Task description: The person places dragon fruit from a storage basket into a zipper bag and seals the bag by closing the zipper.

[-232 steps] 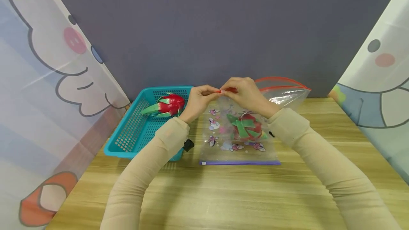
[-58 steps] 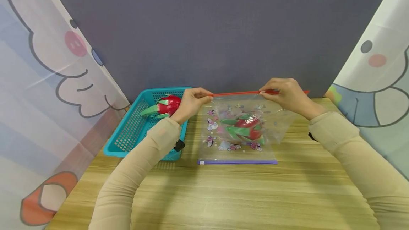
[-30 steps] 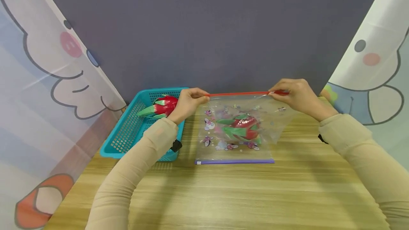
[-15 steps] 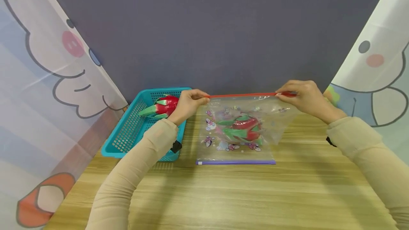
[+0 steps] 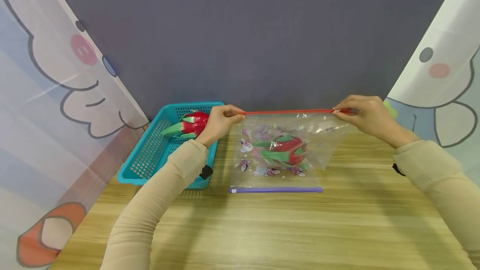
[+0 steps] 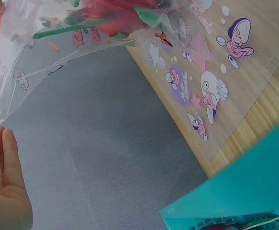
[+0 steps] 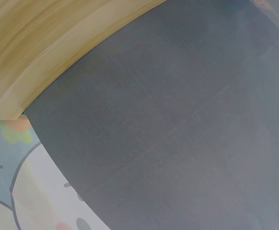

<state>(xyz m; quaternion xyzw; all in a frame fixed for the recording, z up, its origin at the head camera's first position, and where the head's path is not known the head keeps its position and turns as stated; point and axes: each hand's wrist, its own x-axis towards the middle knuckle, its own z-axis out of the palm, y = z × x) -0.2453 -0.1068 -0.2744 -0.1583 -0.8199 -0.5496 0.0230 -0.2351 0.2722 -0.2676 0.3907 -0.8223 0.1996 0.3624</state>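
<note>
Between both hands a clear zip bag point(image 5: 320, 130) with a red zipper hangs over the table, its top edge pulled straight. Inside it lies a red and green toy dragon fruit point(image 5: 288, 149). At the left end of the zipper my left hand point(image 5: 219, 124) pinches the corner; in the left wrist view the fingers point(image 6: 11, 163) meet the bag's edge. My right hand point(image 5: 369, 116) pinches the zipper near its right end, at the white slider point(image 5: 336, 111). The right wrist view hardly shows that hand.
Under the held bag, a printed clear bag with a purple zipper point(image 5: 277, 189) lies flat on the wooden table point(image 5: 262, 228). To the left stands a blue basket point(image 5: 129, 178) containing another dragon fruit point(image 5: 195, 124). A grey wall point(image 5: 243, 36) rises behind the table.
My right hand has moved rightward along the red zipper from beside the left hand to near its far end. The bag's gaping mouth has come together; the left hand stays at its corner.
</note>
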